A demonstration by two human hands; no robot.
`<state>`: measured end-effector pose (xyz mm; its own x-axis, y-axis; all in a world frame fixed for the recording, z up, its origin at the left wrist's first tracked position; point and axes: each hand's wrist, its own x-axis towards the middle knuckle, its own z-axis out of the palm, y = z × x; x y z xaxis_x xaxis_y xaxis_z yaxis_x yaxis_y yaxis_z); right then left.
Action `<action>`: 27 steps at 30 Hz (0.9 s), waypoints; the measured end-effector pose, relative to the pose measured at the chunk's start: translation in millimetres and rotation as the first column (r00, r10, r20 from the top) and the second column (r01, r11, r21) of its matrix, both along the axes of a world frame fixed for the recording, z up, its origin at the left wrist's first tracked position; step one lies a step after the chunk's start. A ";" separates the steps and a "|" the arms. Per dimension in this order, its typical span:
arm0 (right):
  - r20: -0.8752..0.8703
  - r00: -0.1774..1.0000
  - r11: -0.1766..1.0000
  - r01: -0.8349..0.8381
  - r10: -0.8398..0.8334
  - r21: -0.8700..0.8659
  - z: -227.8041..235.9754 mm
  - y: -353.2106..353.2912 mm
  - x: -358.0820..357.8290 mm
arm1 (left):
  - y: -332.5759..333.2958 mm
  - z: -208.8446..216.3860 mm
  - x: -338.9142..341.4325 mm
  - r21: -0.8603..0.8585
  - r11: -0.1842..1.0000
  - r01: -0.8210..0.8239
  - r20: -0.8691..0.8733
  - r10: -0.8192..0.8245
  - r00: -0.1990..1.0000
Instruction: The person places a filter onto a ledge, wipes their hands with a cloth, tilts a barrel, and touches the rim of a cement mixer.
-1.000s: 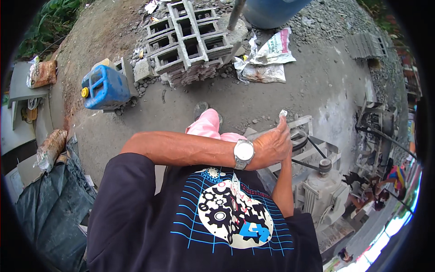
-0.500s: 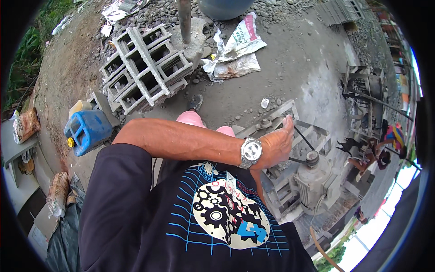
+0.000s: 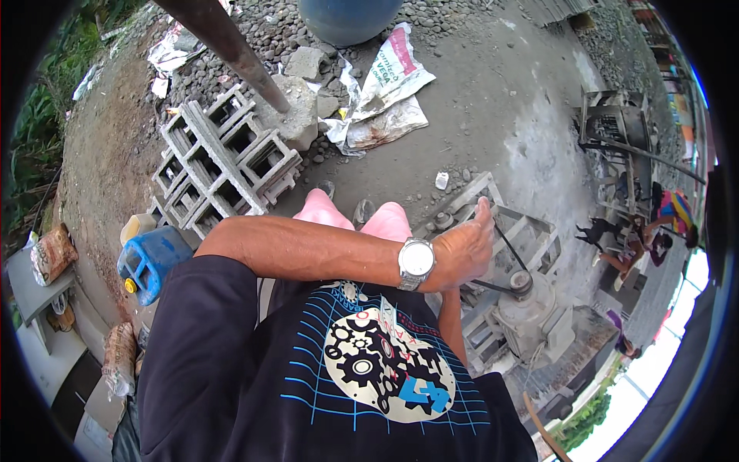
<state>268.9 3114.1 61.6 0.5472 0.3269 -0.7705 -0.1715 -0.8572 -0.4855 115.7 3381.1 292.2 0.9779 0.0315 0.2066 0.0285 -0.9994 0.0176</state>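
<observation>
My left forearm crosses in front of my body toward the right, with a silver watch [image 3: 416,260] at the wrist. Beyond it my left hand [image 3: 463,250] appears stretched out, fingers together and slightly blurred, and I see nothing held in it. Part of my right forearm shows just below; the right hand is hidden behind the left. Nearest to the hands is a dusty metal frame [image 3: 550,240] carrying an electric motor [image 3: 531,322]. A pulley [image 3: 521,282] tops the motor, and a black belt [image 3: 506,245] runs from it around toward the frame's far end.
Hollow concrete blocks [image 3: 202,160] are stacked ahead on the left, beside a rusty post [image 3: 239,58]. A blue jerrycan [image 3: 158,258] stands at left. Farther off lie a torn sack [image 3: 392,81] and a blue drum [image 3: 350,19]. People [image 3: 639,246] and a black dog [image 3: 596,230] are at right.
My view has shifted, so the blocks and sack sit farther left, and both pink-covered knees show more fully. My left hand keeps nearly the same pose across my body.
</observation>
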 end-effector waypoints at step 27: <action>-0.151 0.986 0.988 0.083 -0.063 0.129 -46.9 242.8 323.1 | 18.8 -301.1 -42.4 -0.071 0.294 -0.953 -0.979 0.164 0.124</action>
